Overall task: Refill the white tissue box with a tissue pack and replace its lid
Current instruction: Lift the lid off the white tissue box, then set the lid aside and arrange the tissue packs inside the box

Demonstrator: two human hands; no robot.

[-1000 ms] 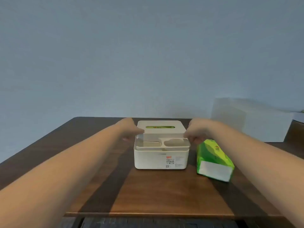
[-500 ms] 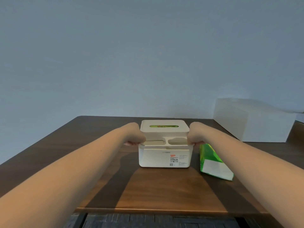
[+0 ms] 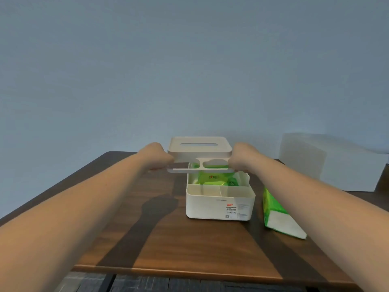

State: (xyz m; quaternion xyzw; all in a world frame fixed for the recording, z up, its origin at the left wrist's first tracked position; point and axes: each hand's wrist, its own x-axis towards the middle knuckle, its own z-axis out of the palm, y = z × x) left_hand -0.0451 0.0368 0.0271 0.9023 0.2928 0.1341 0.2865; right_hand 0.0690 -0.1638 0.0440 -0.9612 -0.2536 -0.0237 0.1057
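Note:
The white tissue box (image 3: 220,204) stands on the brown table, its top uncovered. Inside its rear compartment lies a green tissue pack (image 3: 214,179). Two small front compartments look empty. The white lid (image 3: 200,152), with a slot on top and cut-outs at its front, hangs in the air above and slightly left of the box. My left hand (image 3: 156,157) grips the lid's left side and my right hand (image 3: 242,158) grips its right side. A second green tissue pack (image 3: 277,216) lies on the table to the right of the box.
A large white rectangular box (image 3: 328,161) stands at the back right of the wooden table (image 3: 189,249). The table's front edge is near the bottom of the view, with dark flooring below it. A plain blue-grey wall is behind.
The lid was sitting on the box with both hands at its sides. Now both hands have lifted it up and slightly left, showing the green pack inside.

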